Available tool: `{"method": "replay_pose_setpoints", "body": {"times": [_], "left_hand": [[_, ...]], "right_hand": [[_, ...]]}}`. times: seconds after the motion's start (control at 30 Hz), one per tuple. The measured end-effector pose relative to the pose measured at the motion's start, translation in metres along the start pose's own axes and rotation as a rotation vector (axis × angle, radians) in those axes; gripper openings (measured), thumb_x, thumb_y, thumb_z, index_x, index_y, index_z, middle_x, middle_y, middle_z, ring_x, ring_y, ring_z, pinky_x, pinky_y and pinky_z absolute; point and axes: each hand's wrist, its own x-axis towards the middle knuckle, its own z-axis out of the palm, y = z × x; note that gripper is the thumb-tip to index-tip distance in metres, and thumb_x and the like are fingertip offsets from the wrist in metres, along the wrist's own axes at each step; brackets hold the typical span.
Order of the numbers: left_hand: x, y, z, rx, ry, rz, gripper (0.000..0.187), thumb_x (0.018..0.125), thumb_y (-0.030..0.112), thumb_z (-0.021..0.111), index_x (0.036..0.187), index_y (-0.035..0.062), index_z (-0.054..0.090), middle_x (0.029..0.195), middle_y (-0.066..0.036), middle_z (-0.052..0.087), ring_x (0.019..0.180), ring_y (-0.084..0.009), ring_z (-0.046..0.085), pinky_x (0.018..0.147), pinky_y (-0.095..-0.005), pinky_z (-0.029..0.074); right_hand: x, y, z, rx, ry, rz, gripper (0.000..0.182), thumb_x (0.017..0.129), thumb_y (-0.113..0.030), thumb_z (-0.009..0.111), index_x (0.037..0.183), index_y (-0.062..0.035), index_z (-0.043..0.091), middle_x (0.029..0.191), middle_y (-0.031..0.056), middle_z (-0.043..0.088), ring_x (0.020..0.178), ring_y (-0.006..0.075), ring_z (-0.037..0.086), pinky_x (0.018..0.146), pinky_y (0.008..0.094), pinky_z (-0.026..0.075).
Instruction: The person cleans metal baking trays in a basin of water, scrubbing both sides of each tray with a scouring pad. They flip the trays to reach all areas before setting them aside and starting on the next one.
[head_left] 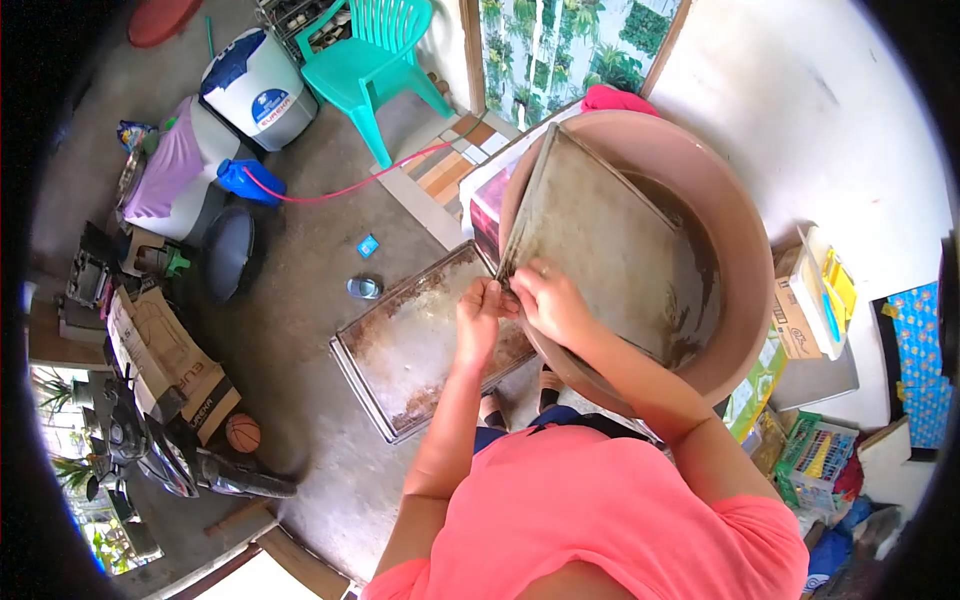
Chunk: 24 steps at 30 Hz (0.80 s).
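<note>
Both hands [520, 305] hide tray's [600, 250] edge — grip unclear.

A grey concrete floor [300, 300] carries everything — a rusty rectangular metal baking tray [410, 345] lies flat on it, with a small blue packet [368, 245] and a clear plastic cup [364, 288] nearby, an orange basketball [243, 433] by a cardboard box [165, 365], and a turquoise plastic chair [375, 60].

Green chair [372, 52], basketball [242, 432], washer [258, 90] nearby.

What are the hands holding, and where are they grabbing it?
Both hands, left hand and right hand, grip the metal tray at its lower edge, as it leans in the big tub.
</note>
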Motion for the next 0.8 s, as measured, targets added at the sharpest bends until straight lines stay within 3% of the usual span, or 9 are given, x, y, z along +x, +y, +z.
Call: {"method": "replay_pose_setpoints", "body": {"times": [0.13, 0.27, 0.3, 0.4, 0.43, 0.53, 0.67, 0.8], "left_hand": [[0.000, -0.002, -0.001, -0.020, -0.012, -0.010, 0.021, 0.099, 0.017, 0.045, 0.092, -0.0002, 0.055, 0.076, -0.009, 0.061, 0.065, -0.0160, 0.061, 0.062, -0.0298, 0.052], [0.006, -0.008, -0.006, -0.093, -0.051, -0.051, 0.020, 0.098, 0.017, 0.047, 0.091, 0.0003, 0.055, 0.076, -0.008, 0.061, 0.066, -0.0156, 0.060, 0.061, -0.0294, 0.051], [0.005, -0.009, -0.005, -0.111, -0.047, -0.049, 0.019, 0.098, 0.016, 0.047, 0.091, 0.0003, 0.055, 0.076, -0.009, 0.061, 0.066, -0.0155, 0.060, 0.061, -0.0295, 0.051], [0.004, -0.008, -0.003, -0.154, -0.030, -0.056, 0.019, 0.098, 0.016, 0.048, 0.091, 0.0005, 0.055, 0.076, -0.009, 0.062, 0.065, -0.0155, 0.060, 0.061, -0.0297, 0.051], [0.005, -0.007, -0.004, -0.167, -0.023, -0.060, 0.019, 0.098, 0.017, 0.048, 0.091, 0.0004, 0.055, 0.076, -0.009, 0.062, 0.065, -0.0155, 0.060, 0.061, -0.0298, 0.051], [0.009, -0.008, -0.002, -0.175, -0.002, -0.045, 0.019, 0.097, 0.017, 0.049, 0.092, -0.0003, 0.056, 0.076, -0.009, 0.061, 0.063, -0.0160, 0.059, 0.059, -0.0295, 0.051], [0.010, -0.009, -0.002, -0.107, -0.016, -0.011, 0.018, 0.097, 0.016, 0.050, 0.091, -0.0003, 0.056, 0.075, -0.008, 0.061, 0.062, -0.0163, 0.059, 0.059, -0.0295, 0.050], [0.006, -0.003, -0.002, -0.136, -0.034, -0.057, 0.018, 0.096, 0.014, 0.050, 0.087, 0.0007, 0.058, 0.072, -0.007, 0.061, 0.062, -0.0130, 0.059, 0.058, -0.0274, 0.050]], "right_hand": [[0.044, 0.043, 0.005, 0.050, 0.012, 0.224, 0.006, 0.078, -0.002, 0.059, 0.077, -0.0048, 0.053, 0.082, 0.0154, 0.058, 0.077, 0.0389, 0.057, 0.063, 0.0467, 0.047], [0.014, 0.012, 0.002, 0.038, 0.032, -0.039, 0.005, 0.079, -0.003, 0.058, 0.080, -0.0054, 0.053, 0.083, 0.0142, 0.059, 0.076, 0.0406, 0.057, 0.064, 0.0481, 0.047], [0.004, 0.007, 0.002, 0.025, -0.114, 0.028, 0.004, 0.081, -0.004, 0.058, 0.082, -0.0055, 0.054, 0.082, 0.0150, 0.058, 0.077, 0.0402, 0.057, 0.065, 0.0480, 0.048], [0.027, 0.016, 0.004, 0.020, -0.068, 0.109, 0.004, 0.081, -0.005, 0.058, 0.083, -0.0061, 0.055, 0.081, 0.0149, 0.057, 0.077, 0.0390, 0.058, 0.065, 0.0472, 0.048], [0.038, 0.014, 0.006, 0.041, 0.001, 0.060, 0.004, 0.081, -0.005, 0.058, 0.084, -0.0062, 0.056, 0.081, 0.0151, 0.057, 0.078, 0.0382, 0.057, 0.067, 0.0469, 0.048], [0.009, 0.007, -0.001, 0.033, -0.055, -0.001, 0.003, 0.082, -0.005, 0.058, 0.084, -0.0062, 0.056, 0.081, 0.0150, 0.057, 0.078, 0.0378, 0.057, 0.069, 0.0464, 0.047], [-0.062, 0.045, -0.035, 0.036, -0.174, 0.259, 0.002, 0.083, -0.005, 0.058, 0.083, -0.0065, 0.056, 0.079, 0.0152, 0.058, 0.078, 0.0374, 0.056, 0.070, 0.0464, 0.046], [0.002, 0.009, 0.000, 0.123, -0.078, 0.074, 0.006, 0.081, -0.004, 0.058, 0.078, -0.0053, 0.053, 0.077, 0.0153, 0.057, 0.076, 0.0374, 0.056, 0.068, 0.0464, 0.044]]}}
